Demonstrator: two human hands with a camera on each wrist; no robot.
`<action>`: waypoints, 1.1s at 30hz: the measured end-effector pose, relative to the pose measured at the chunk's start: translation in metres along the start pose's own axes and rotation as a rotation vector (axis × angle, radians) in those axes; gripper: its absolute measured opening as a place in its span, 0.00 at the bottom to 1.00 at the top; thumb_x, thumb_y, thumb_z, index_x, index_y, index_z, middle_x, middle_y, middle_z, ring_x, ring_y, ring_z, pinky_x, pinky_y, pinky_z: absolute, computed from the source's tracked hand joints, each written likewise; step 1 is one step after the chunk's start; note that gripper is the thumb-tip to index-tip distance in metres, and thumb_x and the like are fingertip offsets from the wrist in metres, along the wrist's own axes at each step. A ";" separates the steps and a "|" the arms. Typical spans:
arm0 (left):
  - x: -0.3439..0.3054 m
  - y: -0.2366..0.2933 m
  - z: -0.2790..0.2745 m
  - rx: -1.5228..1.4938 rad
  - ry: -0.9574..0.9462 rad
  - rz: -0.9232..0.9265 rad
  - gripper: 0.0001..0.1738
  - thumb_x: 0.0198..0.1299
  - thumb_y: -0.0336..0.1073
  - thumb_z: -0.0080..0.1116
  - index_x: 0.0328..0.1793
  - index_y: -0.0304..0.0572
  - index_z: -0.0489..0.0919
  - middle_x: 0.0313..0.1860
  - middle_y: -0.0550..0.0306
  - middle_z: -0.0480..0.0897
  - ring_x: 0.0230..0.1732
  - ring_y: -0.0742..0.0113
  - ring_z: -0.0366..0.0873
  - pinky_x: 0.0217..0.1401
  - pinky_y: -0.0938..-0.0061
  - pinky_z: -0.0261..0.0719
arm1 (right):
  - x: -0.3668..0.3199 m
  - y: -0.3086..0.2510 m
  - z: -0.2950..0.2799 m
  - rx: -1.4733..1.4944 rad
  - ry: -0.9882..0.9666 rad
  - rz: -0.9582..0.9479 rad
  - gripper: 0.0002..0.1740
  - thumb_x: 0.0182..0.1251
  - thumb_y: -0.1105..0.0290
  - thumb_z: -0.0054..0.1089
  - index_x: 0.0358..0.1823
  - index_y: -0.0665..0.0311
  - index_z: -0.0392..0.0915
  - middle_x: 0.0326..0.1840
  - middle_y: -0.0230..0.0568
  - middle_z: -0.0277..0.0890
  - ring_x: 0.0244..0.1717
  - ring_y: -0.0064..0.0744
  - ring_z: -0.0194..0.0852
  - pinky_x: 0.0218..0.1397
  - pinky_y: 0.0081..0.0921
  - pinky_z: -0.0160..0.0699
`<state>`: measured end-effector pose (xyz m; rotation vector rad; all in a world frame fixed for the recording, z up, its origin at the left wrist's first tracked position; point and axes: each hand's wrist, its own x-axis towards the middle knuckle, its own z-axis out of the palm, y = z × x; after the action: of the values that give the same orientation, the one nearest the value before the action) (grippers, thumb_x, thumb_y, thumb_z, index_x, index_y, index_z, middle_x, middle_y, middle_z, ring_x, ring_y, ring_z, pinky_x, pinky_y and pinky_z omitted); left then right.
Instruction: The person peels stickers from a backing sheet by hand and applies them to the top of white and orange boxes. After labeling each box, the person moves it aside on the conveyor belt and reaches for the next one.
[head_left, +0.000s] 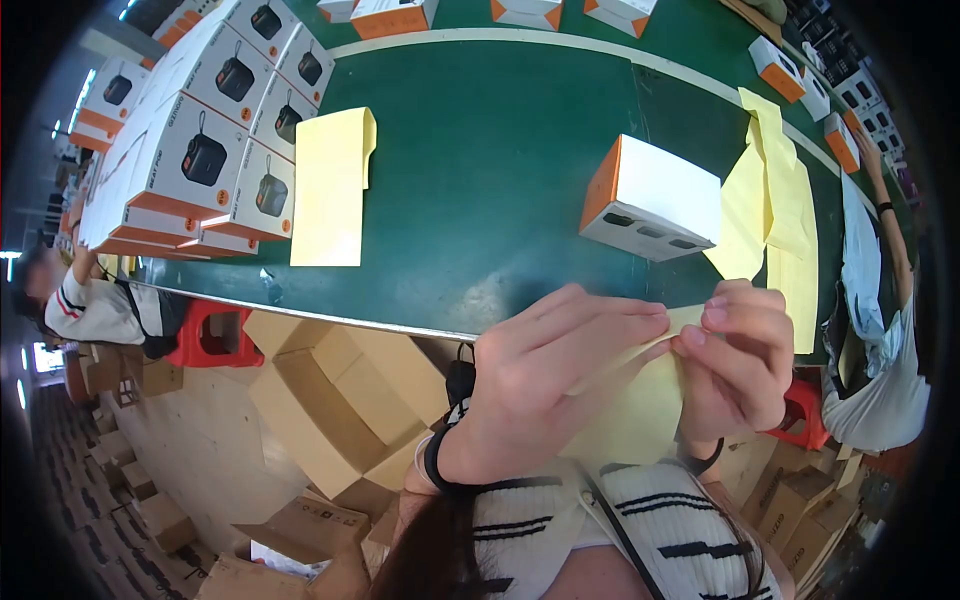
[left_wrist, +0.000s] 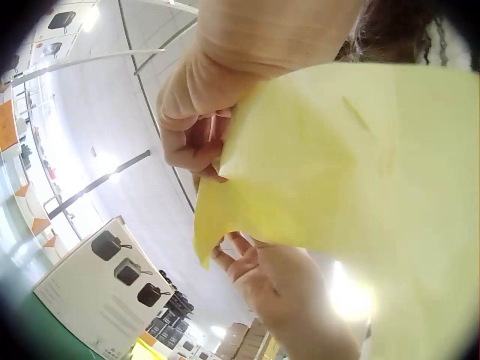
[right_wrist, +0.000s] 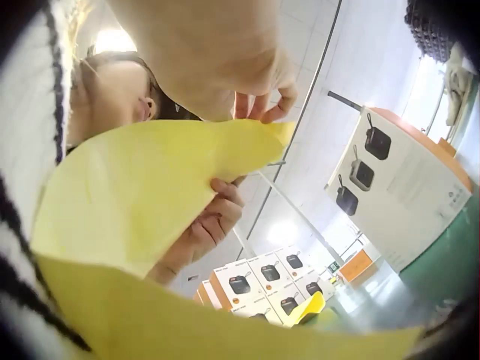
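A thin yellow paper sheet [head_left: 640, 405] hangs between both hands, in front of the person's chest. My left hand [head_left: 550, 365] pinches its upper edge from the left, fingertips close to the other hand's. On the right, my right hand [head_left: 740, 355] grips the same edge between thumb and curled fingers. Seen from the left wrist, the sheet [left_wrist: 322, 165] bends to a narrow corner near the fingertips. The right wrist view shows the sheet [right_wrist: 135, 195] curving widely below the hands. Just beyond the hands, a white and orange box [head_left: 665, 190] lies on the green table [head_left: 470, 180].
Stacked speaker boxes [head_left: 190, 150] fill the table's left end, with a folded yellow sheet [head_left: 330, 200] beside them. More yellow sheets [head_left: 780, 200] lie at the right. An open carton [head_left: 345, 400] stands on the floor below the table edge. Other people sit at both sides.
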<state>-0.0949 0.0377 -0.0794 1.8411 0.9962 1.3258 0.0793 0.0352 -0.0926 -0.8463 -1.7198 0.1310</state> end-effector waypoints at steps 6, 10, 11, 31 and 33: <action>0.000 -0.006 -0.001 -0.167 -0.081 -0.121 0.10 0.52 0.22 0.67 0.42 0.34 0.87 0.37 0.52 0.88 0.31 0.70 0.83 0.32 0.81 0.77 | -0.004 0.010 0.001 -0.103 0.031 -0.243 0.16 0.39 0.77 0.73 0.35 0.65 0.86 0.39 0.39 0.77 0.38 0.35 0.70 0.30 0.28 0.64; 0.000 -0.006 -0.004 -0.275 -0.163 -0.295 0.08 0.57 0.23 0.64 0.43 0.31 0.86 0.39 0.50 0.88 0.39 0.69 0.86 0.42 0.79 0.82 | -0.003 0.011 0.000 -0.107 -0.011 -0.216 0.16 0.38 0.77 0.72 0.35 0.64 0.86 0.39 0.38 0.77 0.38 0.35 0.69 0.30 0.28 0.64; 0.001 -0.006 -0.005 -0.314 -0.188 -0.348 0.07 0.59 0.22 0.62 0.43 0.30 0.86 0.39 0.49 0.88 0.41 0.69 0.86 0.45 0.78 0.82 | -0.003 0.011 0.001 -0.092 -0.019 -0.171 0.17 0.37 0.77 0.71 0.35 0.64 0.86 0.39 0.38 0.77 0.38 0.35 0.68 0.30 0.28 0.64; 0.019 -0.001 -0.010 -0.308 -0.268 -0.314 0.06 0.65 0.25 0.55 0.37 0.30 0.82 0.21 0.57 0.77 0.23 0.80 0.69 0.26 0.81 0.66 | 0.029 0.021 -0.018 0.214 -0.456 -0.015 0.13 0.37 0.72 0.66 0.30 0.67 0.83 0.29 0.37 0.73 0.28 0.31 0.71 0.28 0.23 0.68; 0.020 -0.002 -0.009 -0.317 -0.261 -0.310 0.06 0.65 0.24 0.55 0.37 0.30 0.82 0.21 0.57 0.77 0.23 0.80 0.69 0.26 0.82 0.66 | 0.029 0.021 -0.018 0.187 -0.453 -0.002 0.13 0.37 0.73 0.65 0.30 0.67 0.83 0.30 0.37 0.73 0.28 0.31 0.71 0.28 0.23 0.68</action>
<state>-0.1001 0.0571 -0.0694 1.5028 0.8376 0.9647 0.1023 0.0616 -0.0740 -0.7097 -2.0890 0.5066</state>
